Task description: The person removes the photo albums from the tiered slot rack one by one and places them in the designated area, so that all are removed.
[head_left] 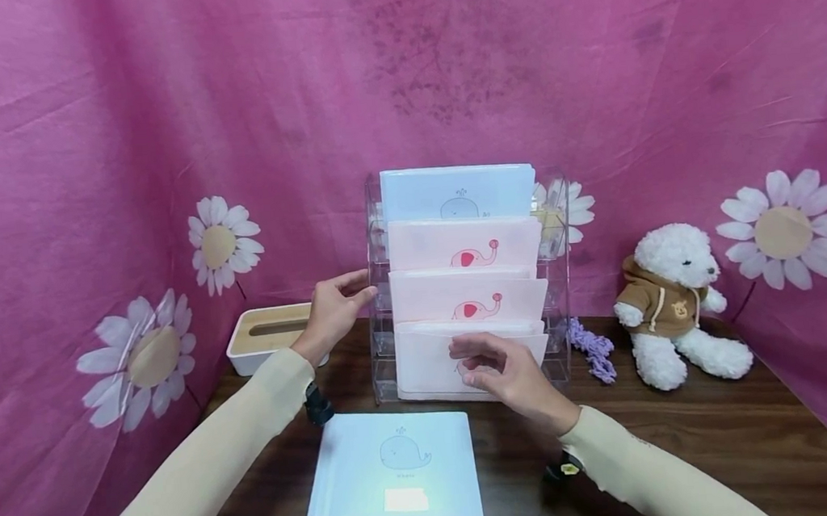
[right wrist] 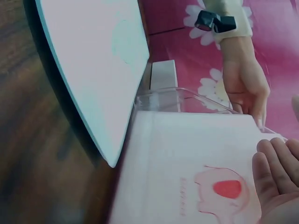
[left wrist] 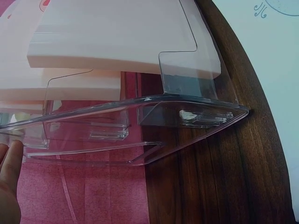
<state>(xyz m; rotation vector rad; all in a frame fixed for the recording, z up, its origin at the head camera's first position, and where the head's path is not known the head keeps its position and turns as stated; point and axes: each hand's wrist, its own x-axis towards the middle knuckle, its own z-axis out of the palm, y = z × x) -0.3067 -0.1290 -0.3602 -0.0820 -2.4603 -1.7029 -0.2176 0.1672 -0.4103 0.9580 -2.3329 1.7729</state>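
A clear plastic rack (head_left: 385, 365) stands on the table with booklets in stepped tiers. The top blue booklet (head_left: 416, 193) shows a whale. Below it are pink booklets (head_left: 424, 302) with a red elephant drawing. My left hand (head_left: 333, 309) is at the rack's left side, its fingertips at the clear side panel (left wrist: 93, 109). In front of the lowest pink booklet (right wrist: 168, 144) is my right hand (head_left: 513, 376), loosely bent and holding nothing. Part of that booklet's drawing is hidden behind it. Nearer me, another blue whale booklet (head_left: 357, 465) lies flat on the table.
A white tissue box (head_left: 246, 356) with a wooden lid stands left of the rack. To the right are a purple knitted-looking bundle (head_left: 592, 349) and a white teddy bear (head_left: 672, 302) in a brown hoodie. Pink flowered cloth (head_left: 284, 98) hangs around the table.
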